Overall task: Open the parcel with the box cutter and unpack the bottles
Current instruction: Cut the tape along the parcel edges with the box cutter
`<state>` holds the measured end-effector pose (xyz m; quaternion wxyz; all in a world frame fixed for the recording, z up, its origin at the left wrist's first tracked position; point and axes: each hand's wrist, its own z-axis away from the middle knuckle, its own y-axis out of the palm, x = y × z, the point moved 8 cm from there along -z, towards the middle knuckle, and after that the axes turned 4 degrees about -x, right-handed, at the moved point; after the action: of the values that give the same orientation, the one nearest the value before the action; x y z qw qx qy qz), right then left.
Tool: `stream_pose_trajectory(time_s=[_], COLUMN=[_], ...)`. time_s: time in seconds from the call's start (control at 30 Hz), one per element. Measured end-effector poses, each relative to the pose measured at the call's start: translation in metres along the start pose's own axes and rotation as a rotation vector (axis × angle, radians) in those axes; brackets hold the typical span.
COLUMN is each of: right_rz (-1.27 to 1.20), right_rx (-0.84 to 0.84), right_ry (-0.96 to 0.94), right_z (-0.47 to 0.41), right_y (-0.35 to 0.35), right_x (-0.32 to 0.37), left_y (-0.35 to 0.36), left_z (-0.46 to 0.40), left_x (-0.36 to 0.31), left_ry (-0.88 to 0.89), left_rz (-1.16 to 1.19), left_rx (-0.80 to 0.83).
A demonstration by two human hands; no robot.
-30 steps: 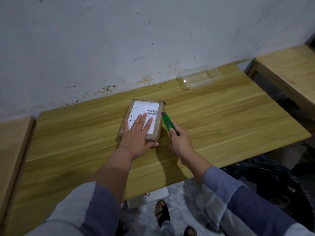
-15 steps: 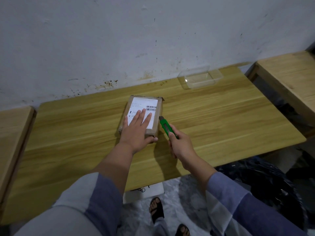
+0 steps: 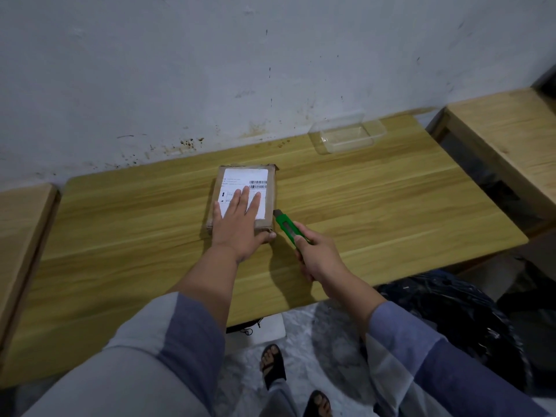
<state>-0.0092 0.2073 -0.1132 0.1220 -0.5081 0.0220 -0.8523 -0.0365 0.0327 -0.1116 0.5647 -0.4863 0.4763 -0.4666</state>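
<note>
A person's left hand (image 3: pixel 237 224) is pressing flat, fingers spread, steadying the parcel (image 3: pixel 245 200) while the right hand (image 3: pixel 320 257), clenching the box cutter (image 3: pixel 287 225), is slicing beside those fingers.

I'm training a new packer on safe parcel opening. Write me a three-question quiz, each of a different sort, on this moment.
1. True or false: the left hand lies flat on top of the parcel.
2. Which side of the parcel does the tip of the green box cutter meet? A) the far side by the wall B) the person's right side C) the person's left side
3. Fill in: near the wall at the far right of the table stands a clear plastic ____.

Key
1. True; it covers the lower part of the white label.
2. B; the right hand holds the cutter there.
3. Container.
</note>
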Motion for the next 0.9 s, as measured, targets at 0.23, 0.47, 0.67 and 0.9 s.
stream_pose_trajectory(time_s=[0.23,0.47,0.67,0.9], right_rz=[0.009,0.081,0.073,0.09], right_rx=[-0.005,0.043,0.073,0.017], right_ry=[-0.028,-0.025,-0.009,0.015], right_z=[0.008,0.011,0.016,0.004], right_y=[-0.004,-0.013,-0.012,-0.027], right_x=[-0.002,0.006,0.003,0.01], left_y=[0.001,0.0,0.0,-0.001], left_z=[-0.002,-0.002,-0.002,-0.006], left_x=[-0.001,-0.001,0.0,0.0], left_ry=[-0.024,-0.022,-0.025,-0.051], left_rz=[0.011,0.007,0.006,0.015], left_rx=[0.002,0.002,-0.001,-0.008])
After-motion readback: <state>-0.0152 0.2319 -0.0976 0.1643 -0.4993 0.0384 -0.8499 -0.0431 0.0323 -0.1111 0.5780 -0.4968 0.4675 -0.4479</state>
